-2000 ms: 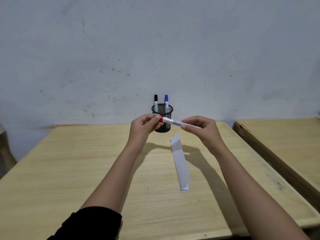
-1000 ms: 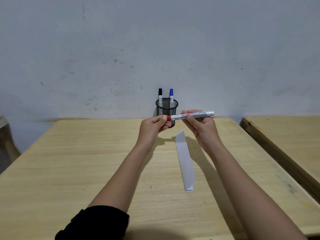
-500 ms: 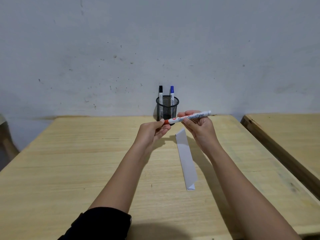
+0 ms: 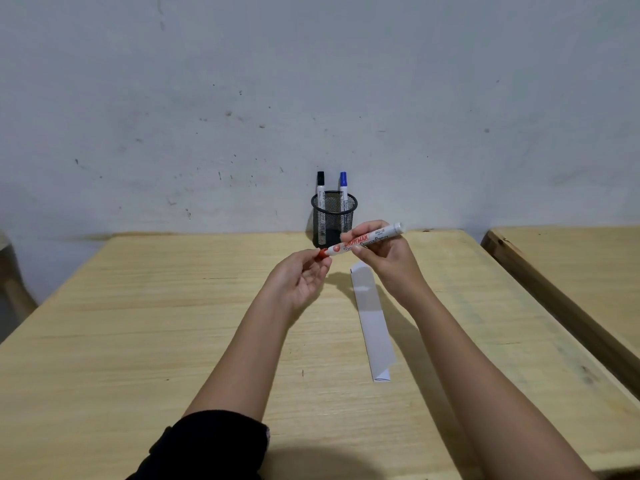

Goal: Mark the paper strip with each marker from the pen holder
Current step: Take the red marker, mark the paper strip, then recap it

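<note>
My right hand (image 4: pixel 388 258) is raised above the table (image 4: pixel 138 323), fingers curled around the white barrel of the red marker (image 4: pixel 363 240), which slants up to the right so its blunt end sticks out past my knuckles. My left hand (image 4: pixel 298 282) sits just beside it, lower and to the left, thumb and fingertips pinched on the marker's red cap (image 4: pixel 321 254); the rest of that palm is turned up and loosely cupped. Whether the cap has come loose from the barrel I cannot tell.

Below my right hand, and running back toward me past my right wrist, the paper strip (image 4: pixel 372 323) lies flat on the wood, its near end folded over. Beyond both hands, at the far edge of the table against the wall, stands the black mesh pen holder (image 4: pixel 334 216), partly behind the marker. A black marker (image 4: pixel 320 185) and a blue marker (image 4: pixel 343 183) stand upright in it, caps up.
</note>
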Motion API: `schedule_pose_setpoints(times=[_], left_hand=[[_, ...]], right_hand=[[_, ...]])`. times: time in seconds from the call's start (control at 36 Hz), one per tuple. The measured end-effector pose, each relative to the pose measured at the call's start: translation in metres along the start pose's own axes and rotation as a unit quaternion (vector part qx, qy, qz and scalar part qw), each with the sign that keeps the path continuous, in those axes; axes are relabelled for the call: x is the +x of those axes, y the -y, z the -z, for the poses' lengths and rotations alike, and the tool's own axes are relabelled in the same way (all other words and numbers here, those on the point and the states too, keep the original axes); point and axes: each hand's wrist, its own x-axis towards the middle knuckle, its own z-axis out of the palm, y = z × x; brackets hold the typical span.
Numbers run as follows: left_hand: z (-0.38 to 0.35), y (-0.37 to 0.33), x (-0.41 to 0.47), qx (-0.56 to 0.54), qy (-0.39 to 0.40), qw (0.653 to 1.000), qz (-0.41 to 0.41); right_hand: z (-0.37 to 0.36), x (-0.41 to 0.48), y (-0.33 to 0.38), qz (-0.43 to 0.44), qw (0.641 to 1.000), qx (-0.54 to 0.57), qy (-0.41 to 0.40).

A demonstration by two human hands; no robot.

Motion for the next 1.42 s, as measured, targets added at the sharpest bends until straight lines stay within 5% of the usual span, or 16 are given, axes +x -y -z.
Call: schedule_pose_setpoints(times=[0.11,0.19,0.31,0.42,0.58,0.78,1.08,1.22,1.33,1.42], left_hand=[[0.013,-0.004,0.008,0.010,-0.060,0.997,-0.049],[0.022,-0.003,0.018,0.159,-0.132,0.965,-0.163],[0.029,0.001,0.020,0.394,-0.195,0.844,-0.308],[0.038,0.003,0.025,0.576,-0.159,0.733,-0.326],[0.043,0.007,0.032,0.683,-0.127,0.647,-0.313],[0.044,0.007,0.032,0.674,-0.118,0.664,-0.300],[0.047,0.008,0.035,0.658,-0.123,0.676,-0.309],[0.038,0.014,0.019,0.583,-0.156,0.663,-0.443],[0.023,0.030,-0.004,0.651,-0.008,0.597,-0.469],[0.017,0.045,-0.012,0.671,0.093,0.613,-0.407]], right_hand=[[0.006,-0.001,0.002,0.009,1.000,0.018,-0.023],[0.012,-0.001,0.003,0.009,0.998,0.018,-0.062],[0.017,0.000,-0.004,-0.024,0.989,0.031,-0.141],[0.020,-0.003,-0.009,-0.057,0.977,0.055,-0.195],[0.025,-0.004,-0.012,-0.089,0.973,0.032,-0.212],[0.028,-0.003,-0.013,-0.096,0.970,-0.019,-0.224],[0.030,-0.004,-0.014,-0.092,0.965,0.078,-0.232],[0.030,-0.003,-0.013,-0.080,0.956,0.146,-0.242],[0.030,-0.005,-0.014,-0.076,0.963,0.108,-0.235],[0.030,-0.004,-0.014,-0.074,0.969,0.055,-0.229]])
